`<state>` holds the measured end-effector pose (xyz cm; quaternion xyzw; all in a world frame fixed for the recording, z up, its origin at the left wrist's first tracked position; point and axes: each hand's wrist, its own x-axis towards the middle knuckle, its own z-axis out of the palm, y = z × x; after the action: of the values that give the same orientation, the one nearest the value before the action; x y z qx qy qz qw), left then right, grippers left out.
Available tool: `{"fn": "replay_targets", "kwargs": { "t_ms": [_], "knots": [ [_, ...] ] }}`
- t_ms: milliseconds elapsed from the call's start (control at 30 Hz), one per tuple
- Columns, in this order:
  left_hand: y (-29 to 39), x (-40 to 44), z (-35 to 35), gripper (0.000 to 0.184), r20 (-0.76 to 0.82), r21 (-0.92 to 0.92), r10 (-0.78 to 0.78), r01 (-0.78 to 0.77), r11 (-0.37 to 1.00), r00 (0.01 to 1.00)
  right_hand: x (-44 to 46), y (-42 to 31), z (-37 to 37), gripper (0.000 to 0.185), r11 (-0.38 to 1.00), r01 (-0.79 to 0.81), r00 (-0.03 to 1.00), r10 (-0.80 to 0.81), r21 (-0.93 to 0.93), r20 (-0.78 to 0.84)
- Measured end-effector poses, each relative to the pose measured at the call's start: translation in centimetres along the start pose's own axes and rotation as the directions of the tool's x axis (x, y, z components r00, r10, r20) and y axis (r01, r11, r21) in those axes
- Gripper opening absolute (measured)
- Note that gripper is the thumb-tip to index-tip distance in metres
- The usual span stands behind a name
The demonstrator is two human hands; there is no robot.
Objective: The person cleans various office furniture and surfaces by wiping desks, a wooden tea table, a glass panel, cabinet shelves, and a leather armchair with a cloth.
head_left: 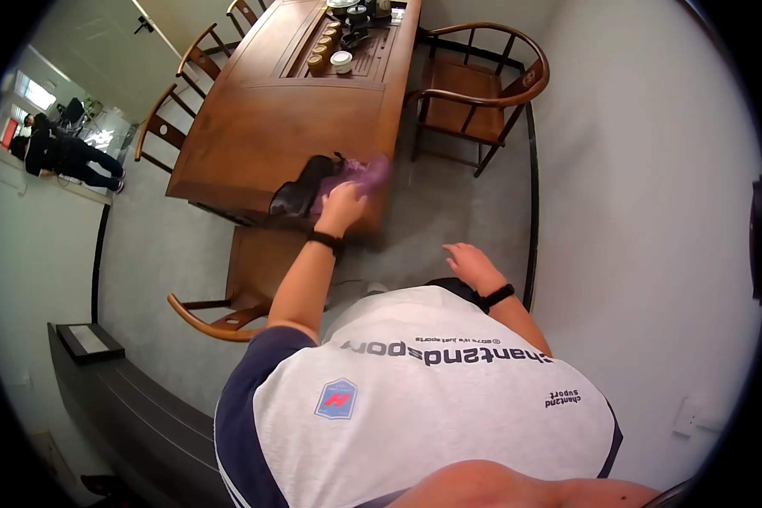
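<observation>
My left hand [345, 208], with a black band on its wrist, is closed on a purple cloth [367, 175] at the near right corner of the wooden table [262, 144]. The cloth is blurred and partly covered by the hand. Right beside it on the tabletop lies a dark, shiny item [300, 188], perhaps a bag; I cannot make out its kind. My right hand [476, 267] hangs in the air right of the table corner, fingers stretched out and holding nothing.
A tea tray [368, 63] with several small cups stands on the table's far part. Wooden chairs stand around: an armchair [474, 85] at right, another [254, 267] close on my left. A dark cabinet [135, 406] is at lower left. A person [68, 155] stands far left.
</observation>
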<state>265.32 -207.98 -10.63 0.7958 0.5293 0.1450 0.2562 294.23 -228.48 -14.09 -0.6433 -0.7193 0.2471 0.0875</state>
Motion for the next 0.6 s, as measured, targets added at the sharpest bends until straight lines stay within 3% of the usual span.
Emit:
{"fn": "replay_targets", "kwargs": {
  "t_ms": [67, 100, 200, 300, 400, 500, 600],
  "knots": [
    [2.3, 1.6, -2.5, 0.027, -0.177, -0.386, 0.253, -0.304, 0.871, 0.951, 2.3, -0.7, -0.8, 0.036, 0.997, 0.041, 0.999, -0.042, 0.066, 0.024],
    [6.2, 0.5, -6.6, 0.027, -0.224, -0.394, 0.352, -0.415, 0.82, 0.909, 2.5, -1.1, -1.1, 0.036, 0.992, 0.065, 0.996, -0.071, 0.108, 0.06],
    [14.2, -3.4, -19.3, 0.028, -0.335, -0.253, 0.602, -0.685, 0.684, 0.725, 5.6, -0.1, -0.4, 0.035, 0.986, 0.113, 0.961, -0.14, 0.121, 0.238],
    [17.4, -6.3, -26.9, 0.034, -0.499, -0.042, 0.744, -0.87, 0.491, 0.444, 10.8, 0.1, -1.2, 0.034, 0.973, 0.229, 0.91, -0.226, 0.032, 0.347],
    [19.7, -7.4, -30.7, 0.038, -0.615, 0.332, 0.75, -0.783, 0.527, 0.244, 17.1, -1.9, -1.8, 0.04, 0.911, 0.389, 0.871, -0.413, 0.139, 0.266],
    [20.0, -6.1, -33.9, 0.086, -0.434, 0.609, 0.888, -0.678, 0.411, 0.149, 23.4, -4.2, -2.1, 0.047, 0.808, 0.578, 0.752, -0.581, 0.113, 0.311],
    [23.3, -3.0, -32.0, 0.086, -0.673, 0.602, 0.723, -0.451, 0.66, 0.16, 29.5, -5.5, -2.3, 0.059, 0.636, 0.771, 0.587, -0.732, 0.039, 0.347]
  ]
}}
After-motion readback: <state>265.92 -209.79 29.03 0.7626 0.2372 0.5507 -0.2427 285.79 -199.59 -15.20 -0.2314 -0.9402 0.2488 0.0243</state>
